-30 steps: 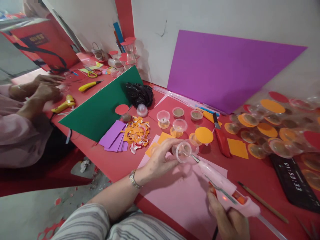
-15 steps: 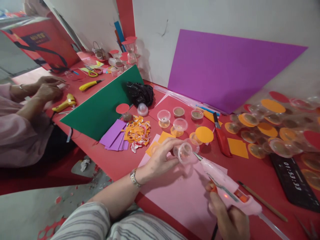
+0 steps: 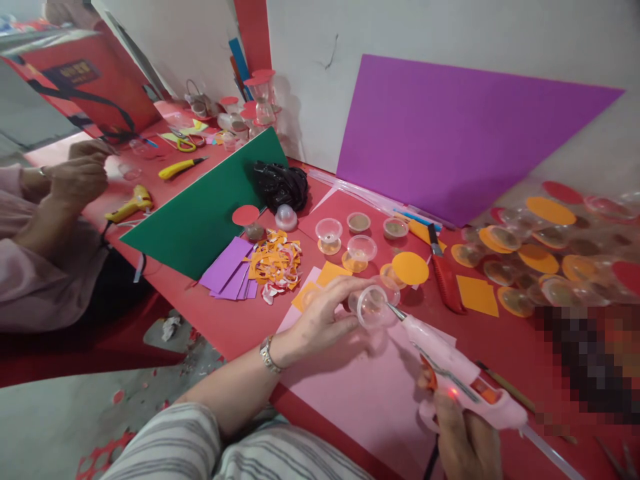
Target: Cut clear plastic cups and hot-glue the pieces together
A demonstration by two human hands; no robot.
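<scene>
My left hand [image 3: 325, 313] pinches a small clear plastic cup [image 3: 373, 307] tilted on its side, its rim turned toward the right. In my right hand [image 3: 460, 420] is a pink hot glue gun [image 3: 445, 353] with a red light lit and a glue stick out of its back end. The metal nozzle [image 3: 397, 311] is at the cup's rim; whether it touches cannot be made out. Both hands are over a pink sheet [image 3: 360, 393]. Just behind the cup stand more clear cups [image 3: 361, 249] and an orange disc [image 3: 410, 268].
Paper shreds [image 3: 275, 263], purple cards [image 3: 231, 270] and a green board [image 3: 210, 207] lie leftward. A red utility knife [image 3: 446, 280], an orange square [image 3: 477, 295] and many cups with discs [image 3: 545, 260] are at right. Another person's hands [image 3: 83, 173] work at far left.
My hands, the cup and the glue gun stay almost in place. At far left, the other person's hands have drawn back toward their body.
</scene>
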